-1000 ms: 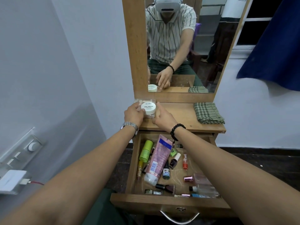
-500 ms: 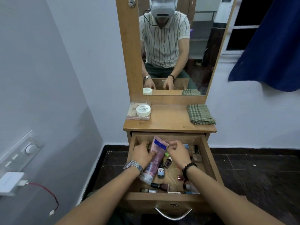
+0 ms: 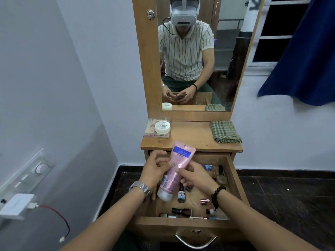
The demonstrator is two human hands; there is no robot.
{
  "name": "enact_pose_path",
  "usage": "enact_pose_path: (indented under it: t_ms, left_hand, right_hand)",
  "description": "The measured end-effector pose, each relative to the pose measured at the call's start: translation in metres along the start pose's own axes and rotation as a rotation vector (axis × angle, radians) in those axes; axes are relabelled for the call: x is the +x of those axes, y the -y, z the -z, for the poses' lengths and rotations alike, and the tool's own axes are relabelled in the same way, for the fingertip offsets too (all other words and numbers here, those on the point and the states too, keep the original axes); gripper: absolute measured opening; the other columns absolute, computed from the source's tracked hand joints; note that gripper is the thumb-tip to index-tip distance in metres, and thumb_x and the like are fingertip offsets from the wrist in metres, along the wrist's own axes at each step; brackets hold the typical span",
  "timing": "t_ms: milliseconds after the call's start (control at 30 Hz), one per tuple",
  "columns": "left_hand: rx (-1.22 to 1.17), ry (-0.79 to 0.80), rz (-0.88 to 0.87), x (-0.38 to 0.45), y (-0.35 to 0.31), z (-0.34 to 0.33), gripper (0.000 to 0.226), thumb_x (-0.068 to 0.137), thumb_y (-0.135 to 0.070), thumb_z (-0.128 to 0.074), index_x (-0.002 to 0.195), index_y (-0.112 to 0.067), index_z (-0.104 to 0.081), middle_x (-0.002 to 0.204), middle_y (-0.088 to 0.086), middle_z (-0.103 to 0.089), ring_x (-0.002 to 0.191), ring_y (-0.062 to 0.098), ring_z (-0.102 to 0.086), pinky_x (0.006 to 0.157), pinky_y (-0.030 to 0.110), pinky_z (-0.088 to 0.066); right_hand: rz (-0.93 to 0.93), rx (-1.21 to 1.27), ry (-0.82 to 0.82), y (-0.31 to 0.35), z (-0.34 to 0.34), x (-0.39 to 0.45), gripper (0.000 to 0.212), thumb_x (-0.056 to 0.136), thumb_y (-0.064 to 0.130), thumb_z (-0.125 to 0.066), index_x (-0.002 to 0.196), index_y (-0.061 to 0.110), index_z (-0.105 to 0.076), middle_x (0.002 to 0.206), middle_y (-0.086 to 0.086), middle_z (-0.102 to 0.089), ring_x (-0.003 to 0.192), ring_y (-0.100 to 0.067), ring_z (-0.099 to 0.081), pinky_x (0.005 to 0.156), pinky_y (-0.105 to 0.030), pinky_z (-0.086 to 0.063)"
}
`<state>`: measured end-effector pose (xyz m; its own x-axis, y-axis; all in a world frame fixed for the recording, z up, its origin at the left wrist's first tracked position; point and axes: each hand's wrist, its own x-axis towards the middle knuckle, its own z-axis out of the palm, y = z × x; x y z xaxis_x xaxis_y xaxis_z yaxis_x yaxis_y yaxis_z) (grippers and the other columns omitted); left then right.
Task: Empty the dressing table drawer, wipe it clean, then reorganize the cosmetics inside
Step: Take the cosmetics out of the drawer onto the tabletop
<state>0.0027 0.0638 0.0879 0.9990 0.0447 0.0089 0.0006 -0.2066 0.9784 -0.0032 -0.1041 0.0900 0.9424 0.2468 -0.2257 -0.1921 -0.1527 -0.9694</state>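
Now, the drawer [image 3: 233, 171] stands pulled well out below the tabletop [image 3: 192, 138], and it's far from emptied: small cosmetics lie scattered across its floor. Lifted over the middle of it is the pink tube [image 3: 176, 171], tilted with its crimped blue-labelled end up near the tabletop's front edge and its white cap down over the drawer. The left hand [image 3: 155, 171] has its thumb pressed on the tube's left side, fingers curled behind; the right hand [image 3: 194, 175] has its fingers wrapped on the lower right of the body, so both grips are closed on the tube. That tube looks soft-walled and glossy, likely light to middling in weight, so I'd judge the mid-body hold sound, though a hard squeeze could push product toward the cap; the firmer shoulder by the cap is the safer place to take it. Up on the tabletop, the clear box [image 3: 156, 130] with the white jar [image 3: 162, 128] on top sits at back left, and the folded checked cloth [image 3: 225, 132] at back right, limp and easy to bunch for the wiping. Down in the drawer, the dark little bottle [image 3: 181, 194] just beside the tube's cap looks like hard glass, best pinched by its body, and the small metallic piece [image 3: 205, 201] and nail polish bottle [image 3: 178, 211] near the front look slick and apt to roll, so each wants a fingertip pinch.
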Motion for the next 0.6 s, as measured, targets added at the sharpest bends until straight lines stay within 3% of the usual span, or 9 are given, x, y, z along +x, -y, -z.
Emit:
enact_pose_path:
  t_ms: [100,200,267,333,467,600]
  left_hand:
    - [0.216,-0.028,-0.134,-0.006,-0.016,-0.005,0.029,0.088,-0.014,-0.061,0.115,-0.022,-0.058,0.109,-0.013,-0.064,0.100,0.003,-0.060,0.084,0.016,-0.048]
    - [0.359,0.096,-0.245,-0.012,-0.032,-0.003,0.065,0.084,-0.015,-0.062,0.142,-0.032,-0.037,0.122,-0.021,-0.049,0.103,-0.005,-0.053,0.084,0.010,-0.042]
    - [0.496,0.117,-0.361,-0.008,-0.039,0.004,0.081,0.080,-0.016,-0.066,0.148,-0.033,-0.023,0.135,-0.020,-0.041,0.114,0.001,-0.048,0.091,0.015,-0.039]
    - [0.618,0.042,-0.467,-0.001,-0.048,0.013,0.081,0.084,-0.017,-0.064,0.149,-0.033,-0.018,0.145,-0.010,-0.040,0.116,0.007,-0.050,0.087,0.012,-0.036]
    - [0.641,-0.150,-0.479,0.019,-0.070,0.029,0.078,0.088,-0.019,-0.061,0.150,-0.029,-0.016,0.120,0.003,-0.062,0.092,0.017,-0.063,0.072,0.022,-0.045]
    - [0.383,-0.245,-0.320,0.048,-0.094,0.045,0.062,0.081,-0.014,-0.068,0.134,-0.025,-0.037,0.098,-0.002,-0.066,0.074,0.012,-0.065,0.057,0.023,-0.055]
  right_hand:
    - [0.068,-0.086,-0.127,0.018,-0.008,0.004,0.012,0.091,0.022,-0.061,0.101,0.015,-0.062,0.076,-0.009,-0.071,0.057,-0.015,-0.064,0.058,-0.029,-0.055]
    - [0.114,-0.060,-0.189,0.042,-0.013,0.007,0.016,0.093,0.024,-0.058,0.099,0.010,-0.062,0.081,-0.010,-0.072,0.061,-0.018,-0.068,0.059,-0.029,-0.058]
    - [0.176,-0.105,-0.193,0.057,-0.015,0.009,0.020,0.093,0.029,-0.058,0.100,0.010,-0.063,0.081,-0.010,-0.073,0.061,-0.018,-0.069,0.058,-0.025,-0.057]
    - [0.244,-0.188,-0.181,0.074,-0.017,0.011,0.021,0.093,0.030,-0.059,0.103,0.013,-0.064,0.084,-0.005,-0.073,0.067,-0.016,-0.070,0.064,-0.025,-0.059]
    - [0.412,-0.322,-0.116,0.106,-0.023,0.019,0.028,0.090,0.029,-0.060,0.117,0.023,-0.062,0.099,0.005,-0.068,0.085,-0.010,-0.067,0.073,-0.021,-0.053]
    - [0.510,-0.414,-0.014,0.134,-0.033,0.036,0.047,0.091,0.029,-0.059,0.137,0.021,-0.051,0.127,0.002,-0.061,0.110,-0.012,-0.059,0.092,-0.028,-0.051]
